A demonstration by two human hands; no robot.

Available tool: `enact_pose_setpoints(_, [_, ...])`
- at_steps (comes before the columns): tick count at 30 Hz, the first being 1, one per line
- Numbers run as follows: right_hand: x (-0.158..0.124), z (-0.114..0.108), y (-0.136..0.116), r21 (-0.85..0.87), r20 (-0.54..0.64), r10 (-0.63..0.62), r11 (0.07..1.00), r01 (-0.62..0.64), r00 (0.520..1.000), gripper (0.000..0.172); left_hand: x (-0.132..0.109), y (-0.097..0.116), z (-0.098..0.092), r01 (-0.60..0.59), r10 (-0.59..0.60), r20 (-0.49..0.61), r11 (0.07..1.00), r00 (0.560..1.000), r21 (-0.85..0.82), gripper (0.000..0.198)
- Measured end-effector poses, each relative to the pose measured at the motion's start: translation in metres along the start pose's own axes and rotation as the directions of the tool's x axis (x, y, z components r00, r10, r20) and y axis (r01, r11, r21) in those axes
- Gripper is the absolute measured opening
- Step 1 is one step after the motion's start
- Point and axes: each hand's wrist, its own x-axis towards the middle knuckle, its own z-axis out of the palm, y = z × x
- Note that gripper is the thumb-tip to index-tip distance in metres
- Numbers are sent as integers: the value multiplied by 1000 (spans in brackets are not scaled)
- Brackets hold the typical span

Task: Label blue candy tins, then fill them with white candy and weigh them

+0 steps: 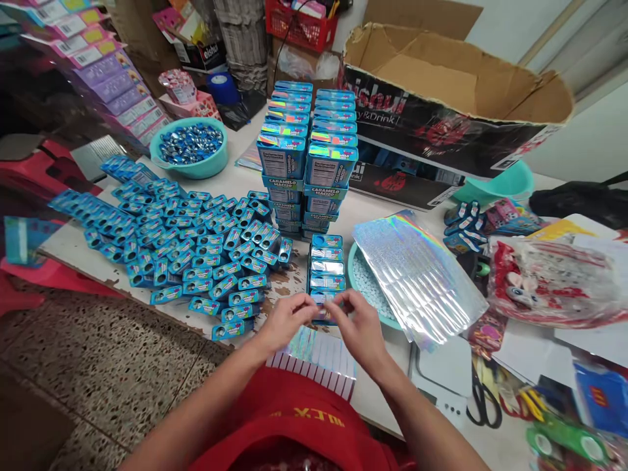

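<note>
My left hand (290, 316) and my right hand (359, 327) meet fingertip to fingertip over the near end of a row of small blue candy boxes (327, 269). Both are closed in a pinch, with a thin shiny sticker between them, mostly hidden by the fingers. Several boxes in this row have glossy, reflective tops. Just below my hands, against the red clothing, lies a sheet of shiny sticker strips (314, 356), part of it showing white bands. To the left spreads a large group of blue candy boxes (196, 242) with round holes in their tops.
Tall stacks of blue display boxes (307, 163) stand behind. Holographic sheets (417, 275) overlap a turquoise basin (354, 278) of white pieces. Another bowl (203, 169) holds blue wrapped candies. Cardboard cartons (441, 131) rise at the back; scissors (485, 399) lie right.
</note>
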Motion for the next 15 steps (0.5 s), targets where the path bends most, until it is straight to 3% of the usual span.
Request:
enact_pose_setpoints(4, [61, 19, 15, 34, -196, 45, 999, -39, 980, 19, 55, 12, -29, -95, 105, -84, 988, 991, 118, 24])
enact_pose_setpoints(8, [114, 29, 26, 18, -304, 101, 995, -101, 947, 14, 103, 24, -48, -185, 227, -113, 937, 967, 297, 28])
enact_pose_setpoints(11, [136, 33, 34, 6, -325, 136, 990, -142, 936, 11, 126, 21, -52, -176, 242, -126, 903, 962, 393, 24])
enact_pose_setpoints(15, [145, 39, 46, 3, -303, 171, 984, -179, 937, 11, 140, 8, -47, -126, 208, -146, 892, 967, 434, 22])
